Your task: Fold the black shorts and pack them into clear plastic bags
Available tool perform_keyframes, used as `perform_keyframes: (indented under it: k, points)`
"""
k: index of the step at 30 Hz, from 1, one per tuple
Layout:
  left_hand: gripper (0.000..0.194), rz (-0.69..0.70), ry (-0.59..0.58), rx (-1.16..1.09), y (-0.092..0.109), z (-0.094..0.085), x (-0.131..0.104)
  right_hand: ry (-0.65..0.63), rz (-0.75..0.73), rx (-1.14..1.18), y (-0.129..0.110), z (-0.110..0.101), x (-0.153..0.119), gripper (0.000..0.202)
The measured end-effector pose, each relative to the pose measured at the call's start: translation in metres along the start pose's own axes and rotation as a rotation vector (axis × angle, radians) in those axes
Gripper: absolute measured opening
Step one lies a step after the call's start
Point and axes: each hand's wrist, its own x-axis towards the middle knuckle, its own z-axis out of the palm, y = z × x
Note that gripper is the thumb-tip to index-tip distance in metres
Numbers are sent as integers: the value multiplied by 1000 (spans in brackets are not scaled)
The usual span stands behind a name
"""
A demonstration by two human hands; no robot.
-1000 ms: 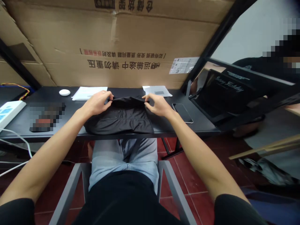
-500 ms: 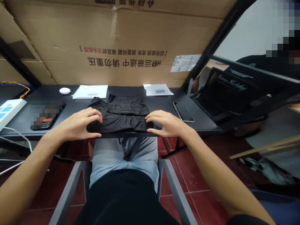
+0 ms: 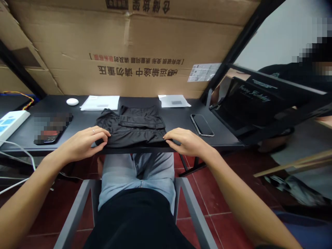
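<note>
A folded black cloth (image 3: 137, 133) lies at the front edge of the black table (image 3: 178, 121), its upper part layered in bands. My left hand (image 3: 90, 141) pinches the cloth at its left front side, fingers curled and thumb closed against them. At the opposite side, the fingertips and thumb of my right hand (image 3: 181, 140) are pressed together on the cloth's right edge. To the right of that hand rests a phone (image 3: 202, 125) with a dark screen.
Two white packets (image 3: 100, 102) (image 3: 174, 101) and a white oval object (image 3: 72, 102) lie along the back, before a cardboard sheet (image 3: 116, 41). Another phone (image 3: 53, 129) and a power strip (image 3: 11, 126) are at left. A person in black (image 3: 290, 71) is at right.
Both hands have closed from an open-fingered pose onto the cloth's two sides. The cloth's left part has spread slightly; the phones and packets have stayed in place.
</note>
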Motion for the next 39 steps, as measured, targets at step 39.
perform_keyframes:
  k: [39]
  points:
    - [46,-132,90,110,-65,-11,24,77,250,-170,33,29,70,18]
